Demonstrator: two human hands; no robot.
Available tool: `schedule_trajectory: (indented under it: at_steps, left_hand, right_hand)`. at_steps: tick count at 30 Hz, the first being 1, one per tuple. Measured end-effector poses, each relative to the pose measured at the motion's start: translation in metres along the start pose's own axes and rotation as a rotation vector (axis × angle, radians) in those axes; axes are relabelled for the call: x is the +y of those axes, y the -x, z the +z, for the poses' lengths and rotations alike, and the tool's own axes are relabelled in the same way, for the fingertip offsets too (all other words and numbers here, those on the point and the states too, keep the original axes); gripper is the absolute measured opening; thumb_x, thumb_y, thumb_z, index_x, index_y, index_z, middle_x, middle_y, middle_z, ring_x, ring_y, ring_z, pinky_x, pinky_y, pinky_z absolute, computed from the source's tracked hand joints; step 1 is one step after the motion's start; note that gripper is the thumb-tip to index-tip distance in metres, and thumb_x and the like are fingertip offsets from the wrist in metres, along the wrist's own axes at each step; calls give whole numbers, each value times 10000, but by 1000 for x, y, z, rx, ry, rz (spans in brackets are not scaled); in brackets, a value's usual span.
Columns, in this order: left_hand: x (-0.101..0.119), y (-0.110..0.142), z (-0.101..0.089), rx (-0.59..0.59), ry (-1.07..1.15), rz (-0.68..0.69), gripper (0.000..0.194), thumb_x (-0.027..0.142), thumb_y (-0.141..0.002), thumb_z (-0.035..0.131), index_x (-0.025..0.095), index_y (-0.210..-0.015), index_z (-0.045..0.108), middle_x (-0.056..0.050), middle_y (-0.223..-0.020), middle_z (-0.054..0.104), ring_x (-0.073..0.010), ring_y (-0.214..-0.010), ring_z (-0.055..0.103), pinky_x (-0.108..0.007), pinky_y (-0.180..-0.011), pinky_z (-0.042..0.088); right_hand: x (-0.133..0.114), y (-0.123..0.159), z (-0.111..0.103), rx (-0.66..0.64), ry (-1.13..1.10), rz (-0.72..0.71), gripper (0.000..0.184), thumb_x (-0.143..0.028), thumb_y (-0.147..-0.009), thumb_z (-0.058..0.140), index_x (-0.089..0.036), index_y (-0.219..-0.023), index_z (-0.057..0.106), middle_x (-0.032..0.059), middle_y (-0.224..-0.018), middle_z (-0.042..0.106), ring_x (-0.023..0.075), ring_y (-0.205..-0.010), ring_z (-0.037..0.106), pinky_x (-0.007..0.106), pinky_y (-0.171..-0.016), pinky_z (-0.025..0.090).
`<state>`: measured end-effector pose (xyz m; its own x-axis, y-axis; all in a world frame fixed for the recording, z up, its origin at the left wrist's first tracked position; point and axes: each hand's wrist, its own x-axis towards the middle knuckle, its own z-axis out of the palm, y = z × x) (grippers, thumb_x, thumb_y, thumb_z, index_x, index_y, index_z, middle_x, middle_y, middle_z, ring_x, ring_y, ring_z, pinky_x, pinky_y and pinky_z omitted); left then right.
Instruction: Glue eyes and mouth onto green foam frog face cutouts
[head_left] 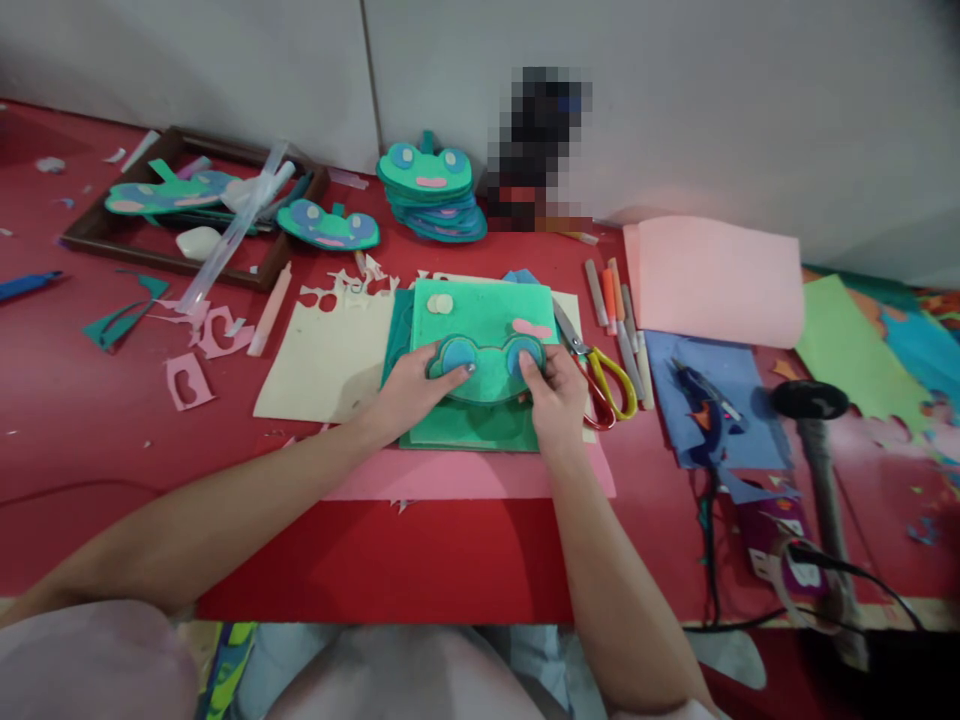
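A green foam frog face (486, 370) with blue eye patches lies on a stack of green foam sheets (480, 315) in the middle of the red table. My left hand (414, 385) presses its fingers on the frog's left eye. My right hand (553, 388) grips the frog's right edge, fingers curled over the right eye. A pink oval mouth piece (532, 327) and two small cream discs (441, 303) rest on the green sheet above the frog.
Finished frog faces are stacked at the back (429, 190); more lie in a brown tray (187, 205). Yellow-handled scissors (600, 375) and several markers (616, 310) sit right of the sheets. A blue glue gun (705, 410), pink sheet (716, 280), cream sheet (326, 360), scraps around.
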<state>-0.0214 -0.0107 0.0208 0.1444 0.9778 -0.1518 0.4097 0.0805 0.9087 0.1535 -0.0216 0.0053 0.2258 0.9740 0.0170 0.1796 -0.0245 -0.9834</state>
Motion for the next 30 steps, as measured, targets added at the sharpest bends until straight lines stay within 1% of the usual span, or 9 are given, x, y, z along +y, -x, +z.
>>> schedule_trajectory:
  at_steps: [8,19,26,30]
  left_hand:
    - [-1,0,0,25,11,8,309,407,-801,562,211,-1031,627,-36,-1049,679,-206,-966,613,-337,-890,475]
    - [0,0,0,36,10,10,332,403,-801,557,205,-1063,609,-39,-1071,670,-206,-978,609,-330,-894,468]
    - [0,-1,0,19,4,-33,313,432,-799,553,188,-980,631,-52,-971,697,-219,-907,639,-324,-805,502]
    - [-2,-2,0,19,54,-63,303,441,-798,554,192,-956,622,-40,-956,697,-200,-812,658,-298,-729,514]
  right_hand:
    - [1,0,1,-1,7,-36,245,-454,-781,580,-215,-779,530,-47,-598,434,86,-498,406,211,-399,401]
    - [2,0,2,7,27,-36,253,-468,-783,571,-218,-808,544,-34,-636,471,90,-517,421,211,-408,415]
    - [-2,0,2,43,23,-3,265,-477,-774,577,-216,-812,556,-40,-609,456,85,-505,410,204,-403,420]
    - [-4,-1,2,6,21,24,299,-480,-731,622,-219,-866,570,-34,-669,518,91,-539,455,214,-420,438]
